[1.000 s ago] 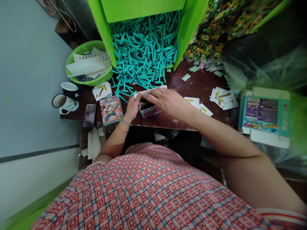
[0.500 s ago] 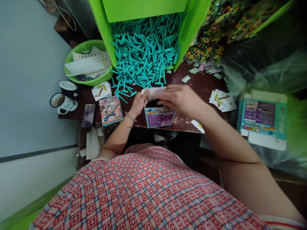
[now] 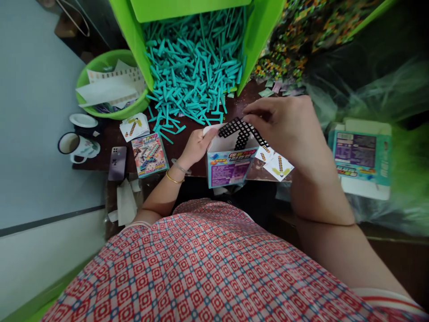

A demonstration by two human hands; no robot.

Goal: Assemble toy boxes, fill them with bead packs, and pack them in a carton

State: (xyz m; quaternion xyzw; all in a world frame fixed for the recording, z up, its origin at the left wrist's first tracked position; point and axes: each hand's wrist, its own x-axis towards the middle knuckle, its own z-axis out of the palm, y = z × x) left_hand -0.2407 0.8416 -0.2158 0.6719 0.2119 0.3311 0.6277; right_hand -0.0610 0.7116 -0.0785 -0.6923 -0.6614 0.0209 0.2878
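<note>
Hiding the black grid's [image 3: 241, 129] end: open box [image 3: 230, 162].

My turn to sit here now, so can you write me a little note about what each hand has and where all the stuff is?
Left hand: steadies the open box at its left wall.
Right hand: its fingers hold a black grid piece over the box mouth, the lower end already inside.
Paper slips lie just right of the box.
Teal sticks spill from the green bin onto the table. A closed box lies at the left, flat boxes at the right.
Done: box is open, grid partly in.
Left: grid not fully in; box flap still open.
</note>
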